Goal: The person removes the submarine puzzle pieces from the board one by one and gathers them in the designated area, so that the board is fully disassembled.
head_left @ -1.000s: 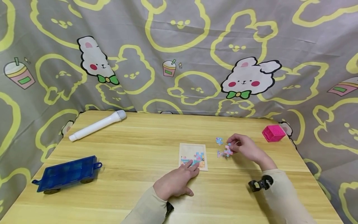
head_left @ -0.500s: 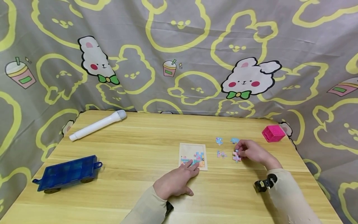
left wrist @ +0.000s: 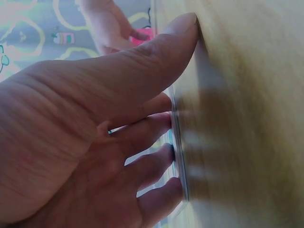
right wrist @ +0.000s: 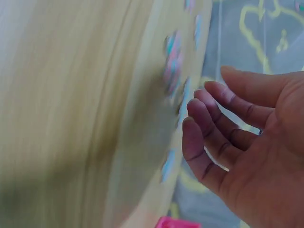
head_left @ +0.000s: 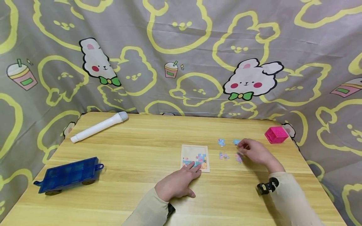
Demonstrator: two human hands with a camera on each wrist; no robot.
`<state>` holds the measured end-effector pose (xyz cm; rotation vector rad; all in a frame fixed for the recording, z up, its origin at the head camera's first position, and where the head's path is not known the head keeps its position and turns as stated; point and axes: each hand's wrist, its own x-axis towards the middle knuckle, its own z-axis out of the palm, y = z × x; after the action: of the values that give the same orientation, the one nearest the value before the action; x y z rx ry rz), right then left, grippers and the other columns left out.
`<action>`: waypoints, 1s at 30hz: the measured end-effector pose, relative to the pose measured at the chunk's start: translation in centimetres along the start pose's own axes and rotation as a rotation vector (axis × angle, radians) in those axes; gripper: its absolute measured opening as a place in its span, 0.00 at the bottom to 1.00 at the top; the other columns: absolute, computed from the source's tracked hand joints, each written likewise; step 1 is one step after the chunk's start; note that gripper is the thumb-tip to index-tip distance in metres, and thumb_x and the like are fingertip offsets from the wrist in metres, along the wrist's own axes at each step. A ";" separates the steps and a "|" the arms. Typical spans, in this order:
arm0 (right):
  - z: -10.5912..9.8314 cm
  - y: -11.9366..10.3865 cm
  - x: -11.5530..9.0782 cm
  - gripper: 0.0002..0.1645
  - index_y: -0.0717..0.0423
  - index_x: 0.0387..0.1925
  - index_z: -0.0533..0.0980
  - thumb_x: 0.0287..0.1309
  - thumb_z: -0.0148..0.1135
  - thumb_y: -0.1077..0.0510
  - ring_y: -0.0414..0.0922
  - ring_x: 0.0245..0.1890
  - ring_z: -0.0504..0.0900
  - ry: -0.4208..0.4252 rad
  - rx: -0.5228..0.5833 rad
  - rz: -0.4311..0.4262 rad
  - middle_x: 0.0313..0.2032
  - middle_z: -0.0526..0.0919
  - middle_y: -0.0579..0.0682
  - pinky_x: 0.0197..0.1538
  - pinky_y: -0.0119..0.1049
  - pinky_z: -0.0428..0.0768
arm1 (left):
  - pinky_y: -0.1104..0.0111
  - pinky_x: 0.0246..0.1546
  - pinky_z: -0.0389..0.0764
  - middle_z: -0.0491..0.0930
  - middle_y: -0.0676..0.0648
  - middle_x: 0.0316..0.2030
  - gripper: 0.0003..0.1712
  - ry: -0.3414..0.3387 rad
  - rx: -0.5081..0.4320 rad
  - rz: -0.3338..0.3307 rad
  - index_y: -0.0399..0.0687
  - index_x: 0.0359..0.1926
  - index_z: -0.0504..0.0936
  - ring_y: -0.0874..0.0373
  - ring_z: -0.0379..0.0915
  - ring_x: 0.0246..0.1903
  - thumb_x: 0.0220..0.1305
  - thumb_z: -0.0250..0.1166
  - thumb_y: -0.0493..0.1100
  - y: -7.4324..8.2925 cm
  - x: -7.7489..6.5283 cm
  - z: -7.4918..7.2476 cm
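My left hand (head_left: 178, 183) lies with its fingers spread over the near side of a small jigsaw puzzle board (head_left: 195, 149), partly filled with joined pieces. In the left wrist view its fingertips (left wrist: 173, 190) rest at the board's edge. My right hand (head_left: 257, 154) hovers above the table, fingers loosely bent and nothing between them, as the right wrist view shows. Below its fingertips is a pink and blue jigsaw piece (head_left: 238, 158), partly covered by the hand. Other jigsaw pieces lie nearby: a blue one (head_left: 236, 142), another blue one (head_left: 221, 142) and a pink-purple one (head_left: 224, 156).
A bright pink block (head_left: 276, 135) stands at the back right of the wooden table (head_left: 127, 175). At the back left lies a white toy microphone (head_left: 99, 127). A blue wheeled toy wagon (head_left: 69, 174) is at the left. A patterned curtain (head_left: 158, 78) hangs behind the table.
My right hand has carried the pink and blue piece rightward, set it down beside the other pieces, and let it go, lifting slightly. My left hand stays on the board.
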<state>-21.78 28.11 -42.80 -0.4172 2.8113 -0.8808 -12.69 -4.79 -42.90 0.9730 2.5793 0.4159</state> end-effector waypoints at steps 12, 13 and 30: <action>4.2 -8.0 1.6 0.15 0.62 0.50 0.80 0.62 0.64 0.63 0.54 0.52 0.78 -0.082 -0.050 -0.213 0.48 0.82 0.54 0.55 0.53 0.76 | 0.61 0.67 0.62 0.52 0.54 0.75 0.46 0.017 -0.003 0.002 0.49 0.73 0.65 0.52 0.43 0.74 0.56 0.73 0.52 -0.5 -0.4 0.5; 4.6 -8.5 1.8 0.16 0.62 0.51 0.80 0.62 0.64 0.63 0.55 0.52 0.78 -0.097 -0.062 -0.221 0.49 0.81 0.54 0.55 0.53 0.75 | 0.60 0.67 0.62 0.52 0.54 0.75 0.46 0.017 -0.004 0.006 0.49 0.73 0.65 0.52 0.43 0.74 0.56 0.73 0.53 -0.5 -0.4 0.4; 7.8 -10.6 3.3 0.14 0.55 0.42 0.79 0.53 0.70 0.67 0.47 0.42 0.71 -0.125 -0.153 -0.249 0.41 0.73 0.49 0.47 0.43 0.75 | 0.59 0.70 0.53 0.49 0.53 0.76 0.47 0.000 -0.066 0.028 0.46 0.74 0.62 0.51 0.39 0.74 0.57 0.73 0.51 -0.9 -0.2 0.5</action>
<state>-20.82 14.56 -43.25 -0.8287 2.7593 -0.6561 -12.87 -5.46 -43.61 0.9873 2.5378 0.5056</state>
